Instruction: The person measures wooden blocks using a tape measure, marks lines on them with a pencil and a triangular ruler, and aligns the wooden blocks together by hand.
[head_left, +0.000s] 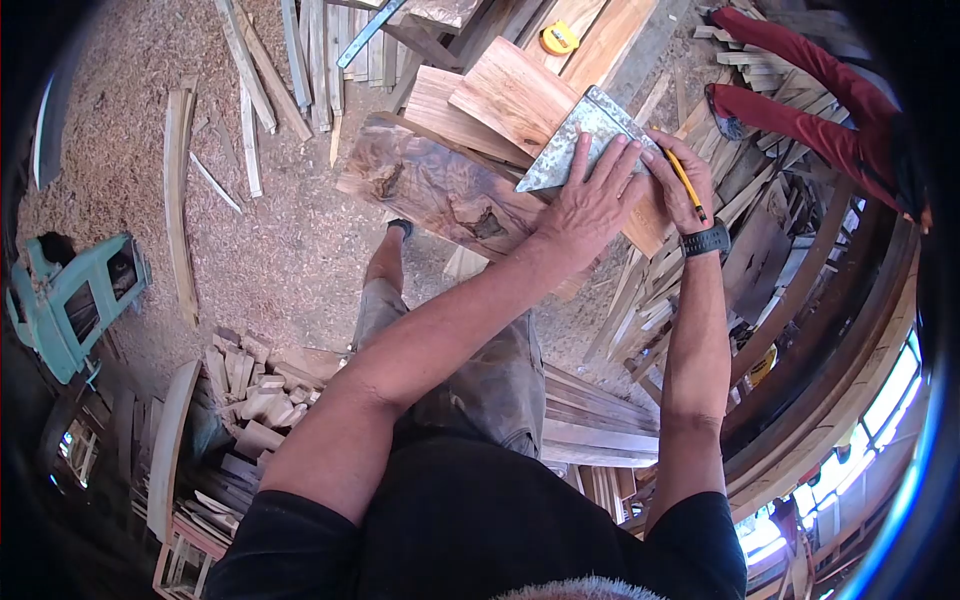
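At the far left of the frame a teal metal machine casing (pixel 75 300) stands on a floor (pixel 290 260) strewn with wood shavings. To its right, a long, slightly bowed wooden strip (pixel 178 200) lies lengthwise, with a heap of short offcuts (pixel 262 395) below it, toward the lower left. Left of the upper centre, a blue metal bar (pixel 368 32) slants over upright-looking strips of timber. Near the middle, a dark-grained slab (pixel 430 185) with a ragged knot hole lies at an angle in front of the person, and paler reddish boards (pixel 510 95) overlap just above it. A yellow tape measure (pixel 559 38) sits on planks at the top centre. Right of centre, a mottled metal plate (pixel 555 160) with one straight edge rests over the boards. The left hand (pixel 592 205) lies on it, its fingers spread and extended, pressing rather than grasping. Just beside the plate's right edge, the right hand (pixel 676 200) has its fingers bent, with a yellow pencil (pixel 685 180) held among them; a dark wristwatch (pixel 706 238) circles that wrist. At the upper right, another person's red-trousered legs (pixel 815 115) reach across stacked timber (pixel 775 75).
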